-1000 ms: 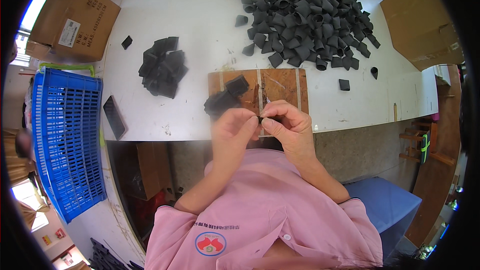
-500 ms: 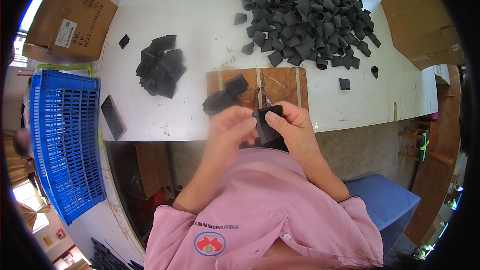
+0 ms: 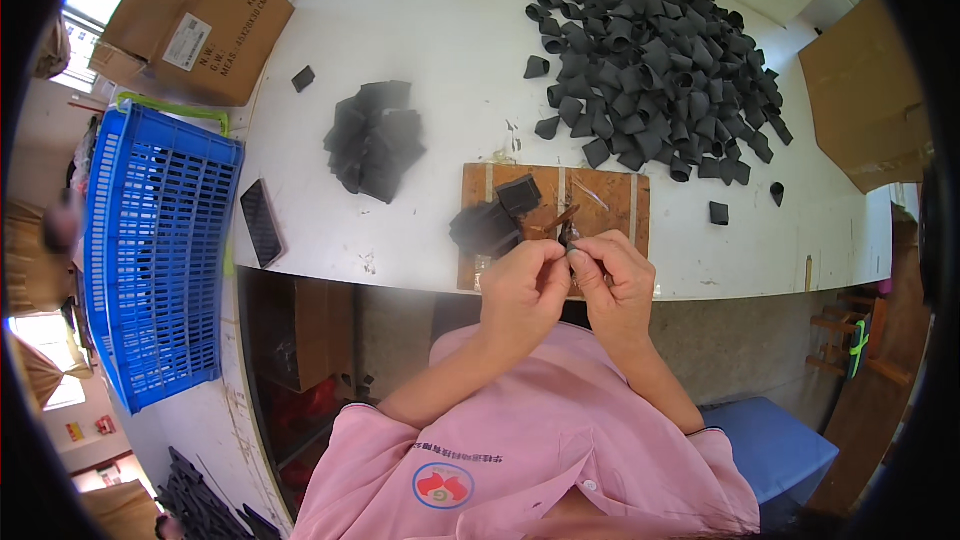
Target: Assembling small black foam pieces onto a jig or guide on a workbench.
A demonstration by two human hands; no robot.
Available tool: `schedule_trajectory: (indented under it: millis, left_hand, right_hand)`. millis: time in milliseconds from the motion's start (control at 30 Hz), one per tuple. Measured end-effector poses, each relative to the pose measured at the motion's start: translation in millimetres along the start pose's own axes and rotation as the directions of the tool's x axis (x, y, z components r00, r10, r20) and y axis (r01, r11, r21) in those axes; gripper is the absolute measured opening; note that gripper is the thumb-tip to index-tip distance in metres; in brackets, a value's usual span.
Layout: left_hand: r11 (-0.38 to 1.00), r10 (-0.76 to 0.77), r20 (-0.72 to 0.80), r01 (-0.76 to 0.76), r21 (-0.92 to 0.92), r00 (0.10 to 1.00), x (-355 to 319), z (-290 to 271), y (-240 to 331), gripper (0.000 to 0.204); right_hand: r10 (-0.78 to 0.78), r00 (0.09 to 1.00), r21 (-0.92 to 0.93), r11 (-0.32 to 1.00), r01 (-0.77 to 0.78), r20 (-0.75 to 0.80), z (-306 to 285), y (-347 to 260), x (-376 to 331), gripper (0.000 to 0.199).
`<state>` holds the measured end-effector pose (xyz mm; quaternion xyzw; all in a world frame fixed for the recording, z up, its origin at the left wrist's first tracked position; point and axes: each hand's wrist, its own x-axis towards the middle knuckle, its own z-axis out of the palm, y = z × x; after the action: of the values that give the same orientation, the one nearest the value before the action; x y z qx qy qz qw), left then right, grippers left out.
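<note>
My left hand (image 3: 522,290) and my right hand (image 3: 620,285) meet at the front edge of a brown wooden board (image 3: 622,202). Their fingertips are pinched together around a small black piece (image 3: 569,238), mostly hidden by the fingers. It looks like one of the black sleeve pieces, turned edge-on. Just beyond the fingertips a thin brown pointed thing (image 3: 566,217) shows; I cannot tell its kind. Beside my left hand, several flat black pieces (image 3: 490,227) lie on the board's left part, with a squarish one (image 3: 518,195) above them.
A large heap of black tube-like pieces (image 3: 660,60) covers the far right of the white table (image 3: 450,60). Left of the board lie a stack of flat black pieces (image 3: 375,140) and a phone (image 3: 262,224). Cardboard boxes (image 3: 215,15) and a blue basket (image 3: 155,260) stand at the sides.
The black piece, held up flat before, is now turned and mostly covered by my fingers. Both hands have moved forward onto the board's front edge. The whole view has shifted.
</note>
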<state>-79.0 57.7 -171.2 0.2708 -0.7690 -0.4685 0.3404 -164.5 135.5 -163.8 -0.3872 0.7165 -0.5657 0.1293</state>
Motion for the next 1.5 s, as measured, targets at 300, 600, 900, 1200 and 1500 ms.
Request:
schedule_trajectory:
  millis: [300, 600, 900, 1200, 1500]
  left_hand:
    - [0.206, -0.491, 0.34, 0.486, -0.849, 0.802, 15, -19, 8, 0.009]
    - [0.866, -0.302, -0.19, 0.186, -0.464, 0.934, 11, 1, 18, 0.016]
    - [-0.191, -0.255, 0.584, 0.552, -0.812, 0.771, 50, -28, -5, 0.019]
    - [0.943, 0.283, 0.022, -0.274, -0.19, 0.959, 54, -24, 11, 0.028]
    - [0.846, -0.034, -0.088, -0.018, -0.533, 0.996, 50, -15, 20, 0.008]
  right_hand:
    - [0.254, 0.967, 0.259, 0.932, -0.255, 0.036, 6, 15, 10, 0.008]
    - [0.326, 0.701, 0.681, 0.194, -0.706, 0.634, -8, -10, 19, 0.014]
    - [0.181, 0.761, 0.561, 0.574, -0.596, 0.623, -12, 16, 65, 0.021]
    - [-0.142, 0.99, 0.036, 0.989, 0.141, 0.02, -17, -10, 47, 0.025]
    - [-0.426, 0.904, -0.229, 0.884, 0.407, -0.042, -4, -18, 38, 0.036]
